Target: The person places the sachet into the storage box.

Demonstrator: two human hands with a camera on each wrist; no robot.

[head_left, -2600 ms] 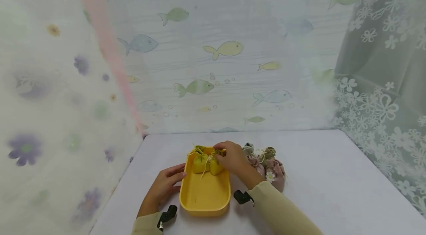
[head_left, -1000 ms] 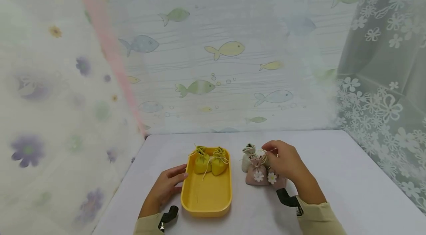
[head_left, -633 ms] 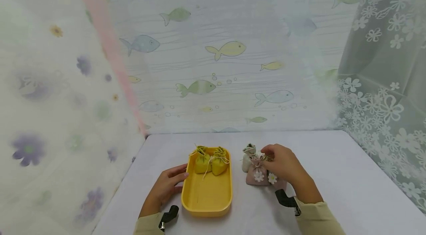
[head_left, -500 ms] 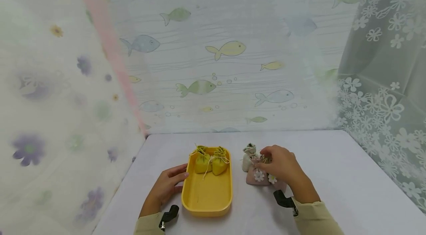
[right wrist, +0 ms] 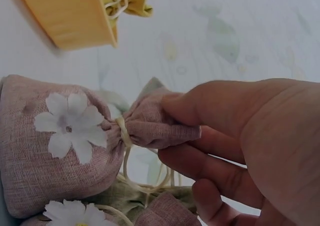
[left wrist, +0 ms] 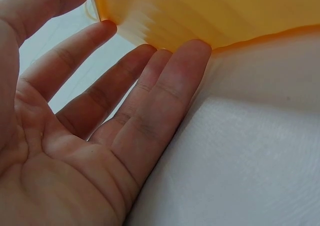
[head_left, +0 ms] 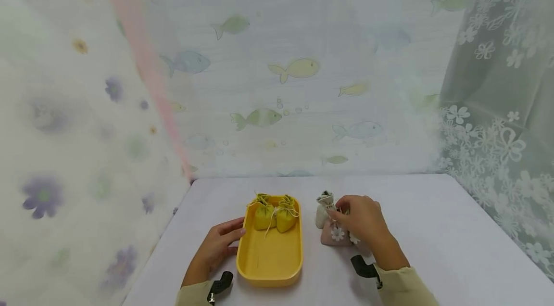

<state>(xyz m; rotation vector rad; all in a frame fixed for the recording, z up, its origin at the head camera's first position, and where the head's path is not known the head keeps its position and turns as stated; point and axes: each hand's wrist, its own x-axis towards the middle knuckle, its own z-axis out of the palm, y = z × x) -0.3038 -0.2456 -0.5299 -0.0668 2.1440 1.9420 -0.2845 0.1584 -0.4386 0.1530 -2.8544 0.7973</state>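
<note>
My right hand (head_left: 364,219) pinches the gathered neck of a dusty-pink drawstring pouch (right wrist: 55,151) between thumb and fingers; a white cloth flower decorates the pouch's front. Beside it are a second pink pouch (right wrist: 167,213), an olive pouch (right wrist: 122,196) and a pale pouch (head_left: 321,217), partly hidden in the head view. My left hand (head_left: 218,246) rests its extended fingertips against the left side of a yellow tray (head_left: 269,262). Two yellow-green pouches (head_left: 265,218) with cream strings sit side by side at the tray's far end.
A white cloth covers the table (head_left: 433,238). Behind it hangs a curtain (head_left: 389,80) printed with fish; flowered fabric (head_left: 86,152) borders the left and a sheer flowered curtain (head_left: 510,118) the right. Each wrist carries a black mount (head_left: 363,266).
My right hand has left the yellow-green pouches in the tray, moved right to the other pouches, then shifted slightly left and taken the pink pouch's neck. My left hand stays at the tray.
</note>
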